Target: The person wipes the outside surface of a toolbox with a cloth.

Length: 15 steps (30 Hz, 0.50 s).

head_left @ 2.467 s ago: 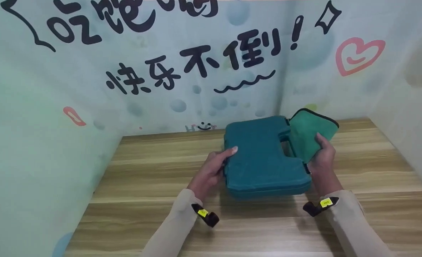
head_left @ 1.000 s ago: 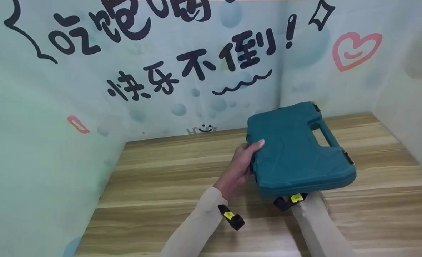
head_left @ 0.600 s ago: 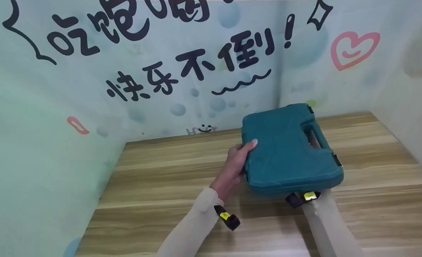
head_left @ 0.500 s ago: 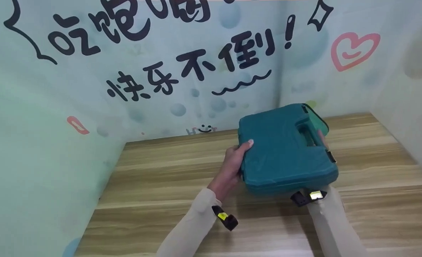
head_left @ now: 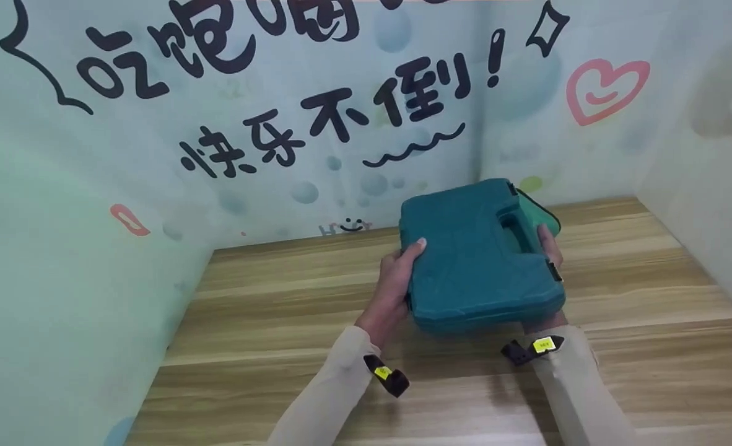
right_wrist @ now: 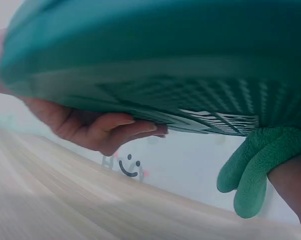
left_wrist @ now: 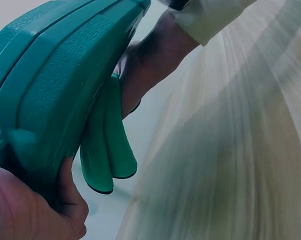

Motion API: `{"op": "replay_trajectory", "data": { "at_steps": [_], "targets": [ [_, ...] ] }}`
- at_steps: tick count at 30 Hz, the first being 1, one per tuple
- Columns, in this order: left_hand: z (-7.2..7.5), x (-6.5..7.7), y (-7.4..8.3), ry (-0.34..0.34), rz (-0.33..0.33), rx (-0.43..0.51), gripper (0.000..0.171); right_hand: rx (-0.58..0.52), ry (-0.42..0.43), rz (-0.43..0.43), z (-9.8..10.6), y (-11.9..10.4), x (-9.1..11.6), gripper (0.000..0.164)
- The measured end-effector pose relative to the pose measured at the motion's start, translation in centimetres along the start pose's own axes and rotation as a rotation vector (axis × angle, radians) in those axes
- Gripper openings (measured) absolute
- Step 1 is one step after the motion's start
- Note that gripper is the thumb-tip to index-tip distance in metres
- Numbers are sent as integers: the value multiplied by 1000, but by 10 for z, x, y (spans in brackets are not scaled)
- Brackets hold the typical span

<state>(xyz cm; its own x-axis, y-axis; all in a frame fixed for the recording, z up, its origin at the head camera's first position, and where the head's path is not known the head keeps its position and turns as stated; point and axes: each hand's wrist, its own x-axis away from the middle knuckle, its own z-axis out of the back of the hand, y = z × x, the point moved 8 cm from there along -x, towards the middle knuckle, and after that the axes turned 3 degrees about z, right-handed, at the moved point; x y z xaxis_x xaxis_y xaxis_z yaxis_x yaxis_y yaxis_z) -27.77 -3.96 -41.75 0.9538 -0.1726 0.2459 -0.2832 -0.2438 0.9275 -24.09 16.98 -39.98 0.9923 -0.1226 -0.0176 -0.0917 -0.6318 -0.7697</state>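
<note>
A closed teal plastic tool case [head_left: 459,266] with a built-in handle is held up over the table, top face toward the head view. My left hand [head_left: 396,275] grips its left edge, thumb on top; in the right wrist view that hand's fingers [right_wrist: 118,131] reach under the case. My right hand [head_left: 550,248] is at the handle side, mostly behind and below the case, holding a folded green cloth [head_left: 536,214] with dark edging. From the right wrist camera, the cloth [right_wrist: 255,170] lies against the ribbed underside. The left wrist view shows its folds [left_wrist: 103,150] hanging below the case.
Beneath is a wood-grain table [head_left: 267,322], bounded at the back by a pale printed curtain [head_left: 279,204] with black characters. Similar pale walls stand at left and right. Both sleeves carry a small black wrist device [head_left: 387,376].
The case shifted right and tilted, then came back left. My right hand with the cloth passed under the case, out of sight, and now shows again at its right side.
</note>
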Motion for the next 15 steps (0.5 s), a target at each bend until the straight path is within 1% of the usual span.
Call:
{"op": "replay_trajectory", "data": {
  "at_steps": [2, 3, 5, 6, 8, 9, 10, 11, 13, 15],
  "targets": [
    [3, -2, 4, 17, 16, -7, 80, -90, 2, -33, 1, 1, -4, 47],
    [5, -2, 6, 30, 24, -13, 81, -178, 3, -63, 2, 2, -6, 45],
    [9, -3, 10, 57, 34, -21, 83, -437, 10, -140, 4, 4, -13, 36],
    [12, -4, 12, 67, 36, -22, 83, -533, 9, -182, 6, 5, -16, 37],
    [15, -4, 17, 76, 28, -18, 83, -638, -20, -238, 10, 6, -21, 45],
    [17, -5, 19, 76, 21, -18, 82, -657, -57, -256, 11, 5, -22, 50],
    [18, -5, 20, 76, 17, -22, 82, -627, -111, -252, 11, 4, -24, 54],
    [19, -5, 22, 77, 13, -21, 82, -571, -170, -233, 12, 2, -25, 56],
    [21, -6, 24, 75, 9, -17, 82, -504, -295, -196, 10, -2, -24, 58],
    [23, -5, 26, 80, 4, -13, 81, -477, -408, -155, 8, -7, -21, 55]
  ]
}}
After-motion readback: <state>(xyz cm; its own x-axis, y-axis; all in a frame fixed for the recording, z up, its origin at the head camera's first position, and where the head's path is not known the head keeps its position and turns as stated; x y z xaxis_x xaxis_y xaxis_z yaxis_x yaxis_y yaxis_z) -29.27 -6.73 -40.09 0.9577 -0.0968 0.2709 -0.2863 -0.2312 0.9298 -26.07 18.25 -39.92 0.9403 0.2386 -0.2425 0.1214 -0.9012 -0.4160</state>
